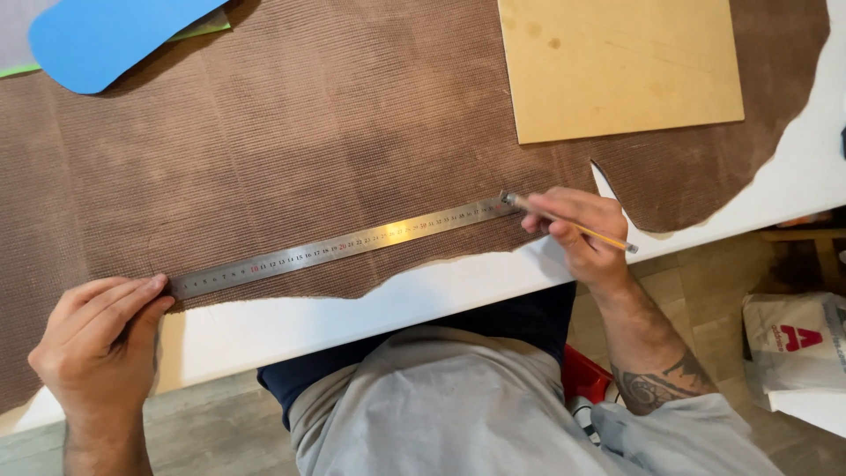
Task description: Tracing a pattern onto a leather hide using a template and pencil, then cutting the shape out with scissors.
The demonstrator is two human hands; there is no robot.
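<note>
The left hand point(99, 339) lies flat, fingers together, pinning the near end of a steel ruler point(339, 247) on brown ribbed material point(264, 132) over the white worktop point(291, 322). The right hand point(577, 231) pinches a yellow pencil point(573, 223), tip at the ruler's far end. The fingers hide the grip's middle.

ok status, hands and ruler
Left hand flat on the ruler end. Right hand holds pencil, tip at ruler's far end. Ruler lies on brown leather. Nothing in the way.
</note>
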